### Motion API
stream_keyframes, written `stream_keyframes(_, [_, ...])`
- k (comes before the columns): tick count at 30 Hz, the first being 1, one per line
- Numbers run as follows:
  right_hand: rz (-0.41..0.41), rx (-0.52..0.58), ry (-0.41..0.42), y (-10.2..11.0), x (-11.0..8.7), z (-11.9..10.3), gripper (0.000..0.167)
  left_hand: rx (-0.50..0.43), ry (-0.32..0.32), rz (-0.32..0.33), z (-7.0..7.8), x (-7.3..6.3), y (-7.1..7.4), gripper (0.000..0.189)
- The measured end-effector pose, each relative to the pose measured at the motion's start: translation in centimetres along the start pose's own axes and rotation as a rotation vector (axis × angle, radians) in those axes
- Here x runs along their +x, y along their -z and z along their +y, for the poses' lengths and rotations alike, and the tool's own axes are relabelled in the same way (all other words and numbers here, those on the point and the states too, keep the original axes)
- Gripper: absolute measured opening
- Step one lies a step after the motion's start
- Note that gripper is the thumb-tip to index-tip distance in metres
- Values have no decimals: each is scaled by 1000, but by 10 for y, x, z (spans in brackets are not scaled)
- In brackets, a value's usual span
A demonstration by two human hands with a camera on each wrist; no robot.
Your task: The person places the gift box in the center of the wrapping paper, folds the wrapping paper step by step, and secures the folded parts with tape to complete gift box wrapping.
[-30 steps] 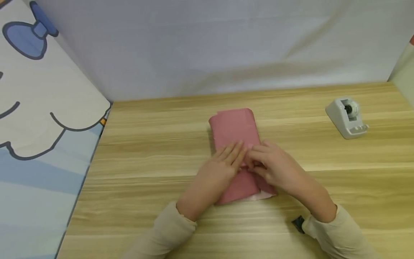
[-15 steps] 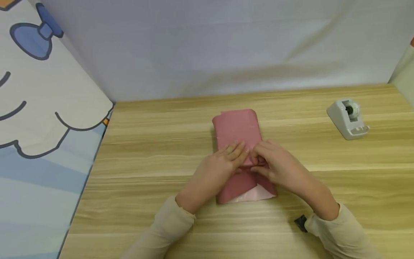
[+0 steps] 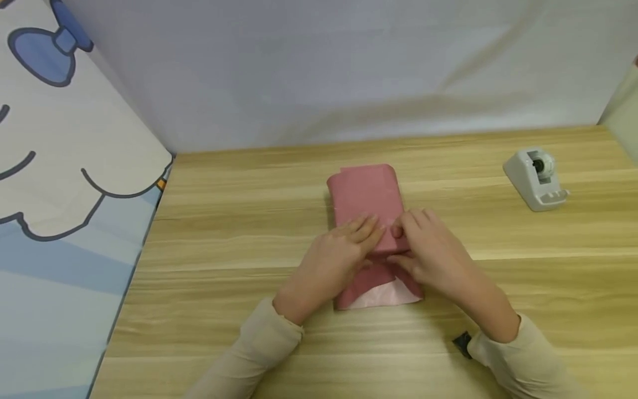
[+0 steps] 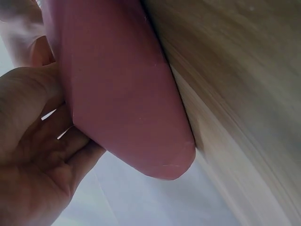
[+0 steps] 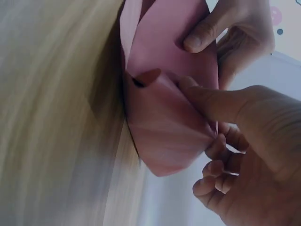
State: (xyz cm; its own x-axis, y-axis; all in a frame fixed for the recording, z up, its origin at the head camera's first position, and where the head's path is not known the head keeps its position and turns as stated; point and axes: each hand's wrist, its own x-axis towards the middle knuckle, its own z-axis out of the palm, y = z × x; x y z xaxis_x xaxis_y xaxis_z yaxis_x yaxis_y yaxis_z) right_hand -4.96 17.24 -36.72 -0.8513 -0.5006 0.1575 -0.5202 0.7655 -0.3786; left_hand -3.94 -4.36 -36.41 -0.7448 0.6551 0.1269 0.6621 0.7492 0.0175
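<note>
From the head view, your pink parcel [image 3: 366, 194] lies near the middle of the wooden table [image 3: 239, 233], under both your hands. Your left hand [image 3: 331, 263] rests on its top, fingers extended; your right hand [image 3: 431, 249] pinches the paper at the near right corner. A flap [image 3: 384, 293] showing its white underside spreads toward you, the tape dispenser [image 3: 535, 180] stands well apart at far right, and a small dark object [image 3: 462, 344] sits beside your right cuff [image 3: 508, 346]. In the left wrist view, the parcel's smooth side faces you, your left fingers along its upper edge. In the right wrist view, your right thumb [image 5: 207, 101] presses the folded corner [image 5: 164, 117] against your fingers, while your left thumb [image 5: 200, 37] touches the end.
</note>
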Motion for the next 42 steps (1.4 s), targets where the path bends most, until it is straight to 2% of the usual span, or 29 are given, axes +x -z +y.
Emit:
stream_keyframes(6, [11, -54, -6, -7, 1, -2, 47, -2, 19, 9, -4, -2, -2, 79])
stream_keyframes(10, [35, -65, -8, -9, 1, -2, 49, -14, 49, -14, -11, -4, -6, 85])
stream_keyframes(14, [40, -52, -29, -9, 1, -2, 49, -117, 56, -39, -18, -5, -10, 89])
stream_keyframes(17, [34, -31, -66, -10, -1, -2, 48, -217, 73, -30, -21, -5, -14, 92])
stream_keyframes(20, [36, 1, -121, -11, -3, -2, 48, -282, 120, 8, -21, -5, -17, 91])
stream_keyframes(24, [40, 64, -212, -16, -7, -5, 47, -318, 228, 46, -16, -4, -19, 83])
stream_keyframes(28, [34, 114, -281, -22, -9, -7, 51, -340, 320, 31, -10, -4, -20, 83])
stream_keyframes(33, [23, 181, -361, -23, -9, -10, 60, -386, 354, -2, -7, -5, -19, 90])
stream_keyframes(38, [-5, 227, -466, -24, -8, -7, 65, -372, 347, -5, -5, -3, -20, 88])
stream_keyframes(42, [-22, 231, -484, -25, -8, -4, 62, -269, 344, -5, -1, 3, -20, 82])
